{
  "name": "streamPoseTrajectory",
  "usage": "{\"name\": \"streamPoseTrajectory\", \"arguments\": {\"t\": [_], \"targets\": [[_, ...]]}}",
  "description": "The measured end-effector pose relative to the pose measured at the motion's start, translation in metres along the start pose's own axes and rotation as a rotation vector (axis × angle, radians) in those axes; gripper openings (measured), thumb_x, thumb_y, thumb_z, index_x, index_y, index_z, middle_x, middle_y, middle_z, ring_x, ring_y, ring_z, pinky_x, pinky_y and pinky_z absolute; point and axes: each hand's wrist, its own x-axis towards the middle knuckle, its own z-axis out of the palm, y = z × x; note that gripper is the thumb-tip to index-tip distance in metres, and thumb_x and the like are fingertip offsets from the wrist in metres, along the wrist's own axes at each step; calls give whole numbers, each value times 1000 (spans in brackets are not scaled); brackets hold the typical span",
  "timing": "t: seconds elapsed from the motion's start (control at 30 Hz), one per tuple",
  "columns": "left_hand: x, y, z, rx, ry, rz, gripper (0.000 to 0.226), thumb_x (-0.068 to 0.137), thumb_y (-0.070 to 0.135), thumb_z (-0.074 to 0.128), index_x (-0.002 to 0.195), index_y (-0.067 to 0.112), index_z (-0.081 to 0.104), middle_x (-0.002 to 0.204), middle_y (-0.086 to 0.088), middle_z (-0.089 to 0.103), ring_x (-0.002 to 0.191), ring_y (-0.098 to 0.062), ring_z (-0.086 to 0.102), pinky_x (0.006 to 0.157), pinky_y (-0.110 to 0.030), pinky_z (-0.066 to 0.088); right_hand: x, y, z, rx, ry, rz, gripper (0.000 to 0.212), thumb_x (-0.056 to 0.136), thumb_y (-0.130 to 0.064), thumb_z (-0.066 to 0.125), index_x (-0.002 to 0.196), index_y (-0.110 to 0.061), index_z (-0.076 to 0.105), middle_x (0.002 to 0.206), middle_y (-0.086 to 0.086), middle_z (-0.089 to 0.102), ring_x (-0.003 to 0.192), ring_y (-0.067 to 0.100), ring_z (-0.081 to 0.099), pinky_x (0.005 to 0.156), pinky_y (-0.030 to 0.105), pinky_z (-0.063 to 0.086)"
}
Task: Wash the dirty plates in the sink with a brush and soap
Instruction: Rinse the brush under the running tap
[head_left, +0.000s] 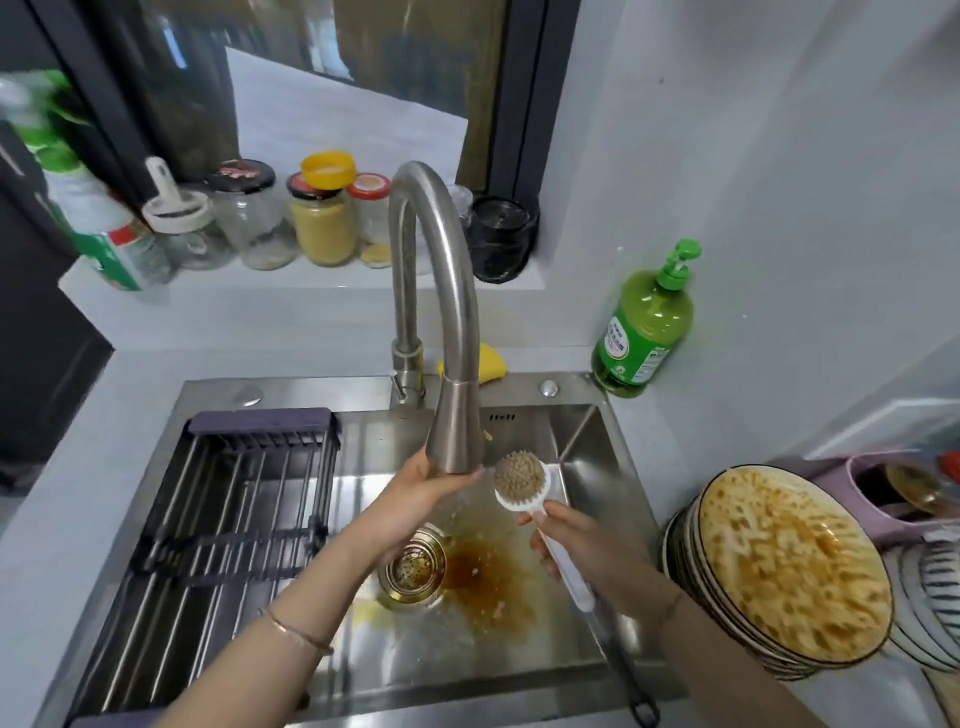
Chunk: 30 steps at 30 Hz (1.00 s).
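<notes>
Left grip (421, 486) curls round the tap (447, 291) spout; right grip (582, 540) clasps the brush (519, 478) handle, bristles up beside the spout, over the stained sink (587, 441). Dirty plates (789, 566) sit stacked on the table (104, 441) right of it; soap (644, 327) stands behind.

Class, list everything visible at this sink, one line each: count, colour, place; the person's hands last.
faucet: one, steel, over sink
sink: one, steel, brown stain inside
rack: one, dark, sink's left half
drain strainer: one, brassy, sink floor
brush: one, white, beside spout
soap bottle: one, green, counter behind sink
plates: one stack, smeared orange-brown, counter right of sink
sponge: one, yellow, behind faucet
jars: at least four, glass, window ledge
left hand: holds faucet spout
right hand: grips brush handle
</notes>
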Motion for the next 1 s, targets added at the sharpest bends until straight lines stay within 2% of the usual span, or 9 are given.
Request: {"name": "streamPoseTrajectory", "arguments": {"t": [0.07, 0.17, 0.23, 0.3, 0.47, 0.63, 0.73, 0.87, 1.0], "targets": [[-12, -2, -16, 46, -18, 10, 36, 85, 17, 72, 119, 24, 60, 110, 7, 72, 104, -4, 66, 79, -14, 50, 3, 2, 15, 14, -21, 32, 25, 101, -22, 44, 95, -13, 66, 73, 10, 54, 57, 13, 51, 57, 25, 42], [-16, -20, -42, 142, 20, 12, 44, 81, 34, 77, 122, 33, 60, 125, 7, 64, 121, -12, 56, 100, -29, 45, 8, 2, 29, 13, -29, 89, 27, 100, -23, 43, 94, -11, 66, 70, 12, 52, 54, 15, 49, 55, 27, 39], [-12, -33, -56, 138, 106, -50, 40, 89, 30, 69, 125, 40, 56, 131, 5, 58, 125, -15, 52, 98, -27, 44, 9, 0, 37, -4, -28, 97, 29, 101, -20, 40, 90, -9, 65, 64, 10, 49, 50, 15, 45, 52, 27, 35], [-7, -39, -66, 113, 187, -147, 41, 94, 34, 59, 134, 32, 51, 135, -1, 54, 123, -18, 52, 90, -26, 43, 11, -4, 46, -15, -4, 94, 32, 101, -19, 37, 84, -9, 63, 60, 9, 45, 47, 13, 41, 49, 25, 31], [30, -29, -82, -112, 170, -349, 67, 96, 53, 46, 149, 15, 32, 150, -10, 41, 127, -28, 49, 98, -36, 46, 21, -5, 62, 83, 33, 126, 40, 100, -25, 37, 68, -15, 58, 58, 6, 38, 45, 11, 32, 48, 25, 22], [73, 6, -79, -387, 194, -414, 83, 91, 61, 49, 152, 11, 23, 151, -20, 34, 128, -38, 49, 101, -42, 46, 22, -16, 66, 100, -2, 141, 29, 100, -24, 34, 85, -7, 52, 54, 0, 37, 43, 9, 30, 43, 19, 23], [92, 21, -79, -545, 194, -452, 91, 88, 61, 54, 153, 6, 19, 150, -28, 32, 132, -40, 44, 100, -42, 45, 23, -17, 66, 111, -23, 122, 26, 100, -27, 35, 90, -9, 50, 55, 2, 34, 45, 11, 26, 46, 22, 20], [108, 32, -81, -670, 323, -503, 73, 92, 38, 63, 148, 9, 28, 144, -31, 37, 131, -41, 45, 108, -44, 41, 29, -10, 65, 94, -36, 110, 31, 100, -30, 34, 90, -8, 52, 55, 2, 34, 46, 11, 23, 48, 24, 17], [112, 35, -81, -709, 339, -496, 26, 96, 21, 57, 111, 3, 45, 133, -25, 46, 129, -38, 48, 109, -44, 39, 33, -8, 66, 76, -50, 94, 29, 98, -31, 38, 88, -8, 52, 54, 0, 34, 43, 10, 23, 45, 23, 16]]}}
